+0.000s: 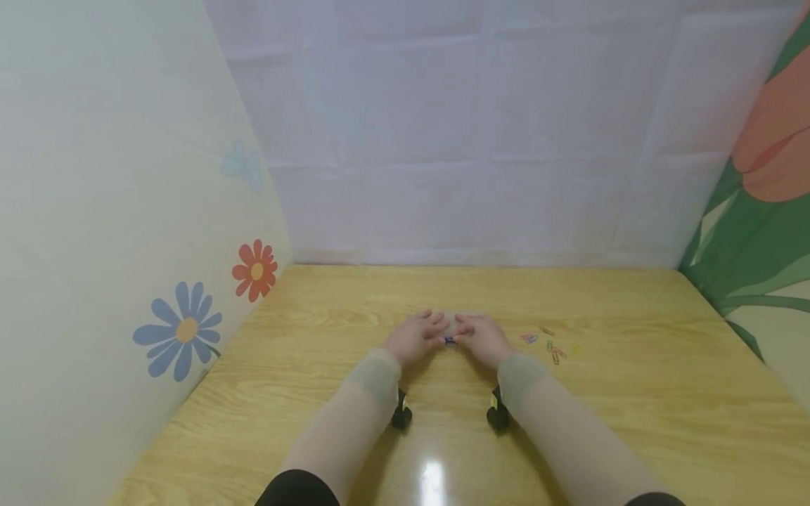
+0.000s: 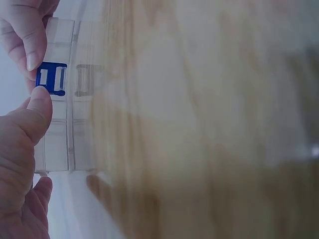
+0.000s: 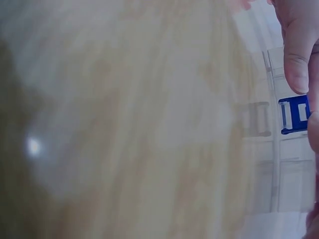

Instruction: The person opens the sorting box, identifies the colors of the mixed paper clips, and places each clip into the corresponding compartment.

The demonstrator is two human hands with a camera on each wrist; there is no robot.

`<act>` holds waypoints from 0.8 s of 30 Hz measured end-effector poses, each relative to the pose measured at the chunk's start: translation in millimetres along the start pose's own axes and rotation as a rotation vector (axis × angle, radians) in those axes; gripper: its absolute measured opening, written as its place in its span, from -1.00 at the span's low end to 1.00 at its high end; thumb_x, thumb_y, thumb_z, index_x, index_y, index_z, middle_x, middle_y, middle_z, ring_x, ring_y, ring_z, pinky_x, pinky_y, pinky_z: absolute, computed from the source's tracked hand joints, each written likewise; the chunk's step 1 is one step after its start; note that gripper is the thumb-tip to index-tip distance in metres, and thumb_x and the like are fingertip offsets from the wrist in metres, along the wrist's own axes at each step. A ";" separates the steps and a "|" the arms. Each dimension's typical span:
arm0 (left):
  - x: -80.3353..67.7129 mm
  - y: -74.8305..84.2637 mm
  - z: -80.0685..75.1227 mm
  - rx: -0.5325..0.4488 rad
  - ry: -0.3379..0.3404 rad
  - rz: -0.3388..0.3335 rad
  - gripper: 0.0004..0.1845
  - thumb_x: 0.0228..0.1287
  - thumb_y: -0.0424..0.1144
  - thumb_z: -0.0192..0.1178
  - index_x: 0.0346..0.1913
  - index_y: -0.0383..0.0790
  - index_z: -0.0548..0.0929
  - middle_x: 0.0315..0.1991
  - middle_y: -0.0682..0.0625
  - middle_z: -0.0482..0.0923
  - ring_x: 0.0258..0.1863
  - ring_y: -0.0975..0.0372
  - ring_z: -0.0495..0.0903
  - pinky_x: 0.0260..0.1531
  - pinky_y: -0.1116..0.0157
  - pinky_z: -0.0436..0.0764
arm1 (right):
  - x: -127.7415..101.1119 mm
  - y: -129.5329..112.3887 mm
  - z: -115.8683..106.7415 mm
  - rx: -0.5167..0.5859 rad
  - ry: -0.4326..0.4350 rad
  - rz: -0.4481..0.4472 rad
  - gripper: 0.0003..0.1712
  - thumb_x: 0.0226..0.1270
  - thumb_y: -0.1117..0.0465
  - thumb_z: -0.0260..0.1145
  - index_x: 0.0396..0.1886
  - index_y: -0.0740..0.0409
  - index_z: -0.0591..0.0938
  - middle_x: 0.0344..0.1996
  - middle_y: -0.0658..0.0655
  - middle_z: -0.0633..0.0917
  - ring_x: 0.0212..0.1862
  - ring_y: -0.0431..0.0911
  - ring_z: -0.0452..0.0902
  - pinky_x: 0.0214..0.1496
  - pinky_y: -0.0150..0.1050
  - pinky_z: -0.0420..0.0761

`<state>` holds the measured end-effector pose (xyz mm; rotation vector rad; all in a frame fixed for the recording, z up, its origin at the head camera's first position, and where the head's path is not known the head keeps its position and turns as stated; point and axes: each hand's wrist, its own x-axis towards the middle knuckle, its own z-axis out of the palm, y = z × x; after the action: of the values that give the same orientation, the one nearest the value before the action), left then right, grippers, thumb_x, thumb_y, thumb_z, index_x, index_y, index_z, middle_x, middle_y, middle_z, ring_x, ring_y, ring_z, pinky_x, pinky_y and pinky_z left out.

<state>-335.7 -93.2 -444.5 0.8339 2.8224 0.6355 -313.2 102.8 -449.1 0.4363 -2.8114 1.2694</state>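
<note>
A pale wooden table (image 1: 633, 393) fills the lower part of the head view, walled in by white and flower-printed panels (image 1: 126, 211). Both forearms reach forward in thin, pale sleeves, and the two hands meet near the table's middle. Between them sits a clear plastic box (image 2: 57, 139), small and divided into compartments, its long axis running from one hand to the other. The left hand (image 1: 414, 339) curls at one end of the box, the right hand (image 1: 484, 339) at the other, so neither is nearer; the box lies straight ahead, midway between them. On its front edge is a blue clasp (image 2: 51, 78). In the left wrist view a thumb and a fingertip pinch that clasp from either side; whose digit each is appears uncertain, since the frame is cropped close. A scatter of coloured paper clips (image 1: 550, 343) lies on the table just right of the right hand, apart from the box.
</note>
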 end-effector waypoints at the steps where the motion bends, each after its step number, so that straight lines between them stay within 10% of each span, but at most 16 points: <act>1: 0.3 0.6 -0.2 0.004 0.001 0.000 -0.49 0.41 -0.02 0.09 0.38 0.02 0.36 0.46 0.10 0.12 0.48 0.09 -0.03 0.42 -0.01 0.01 | 0.4 -0.2 -0.5 0.003 -0.002 0.007 -0.94 0.23 0.30 0.37 -0.39 0.06 0.73 0.26 0.15 0.50 0.32 0.16 0.31 0.43 0.08 0.16; 12: 4.3 0.7 -8.0 -0.018 0.014 0.025 -0.50 0.40 -0.09 0.11 0.36 -0.03 0.39 0.45 0.08 0.15 0.48 0.07 -0.03 0.43 0.00 0.00 | -3.9 -6.2 -5.3 -0.182 -0.037 -0.114 -0.92 0.15 0.18 0.45 -0.41 0.08 0.77 0.30 0.11 0.44 0.36 0.14 0.22 0.44 0.11 0.09; 24: -4.0 -2.3 -1.0 0.037 0.013 0.078 -0.44 0.37 -0.08 0.16 0.38 -0.06 0.35 0.46 0.03 0.14 0.47 0.03 -0.01 0.42 -0.01 0.01 | -3.6 1.4 -4.2 -0.090 -0.037 -0.107 -0.74 0.15 0.33 0.38 -0.13 0.09 0.72 0.22 0.15 0.55 0.29 0.13 0.36 0.40 0.08 0.22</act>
<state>-333.7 -97.6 -444.5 0.9536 2.8331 0.6024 -310.5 107.7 -447.8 0.6026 -2.8182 1.1216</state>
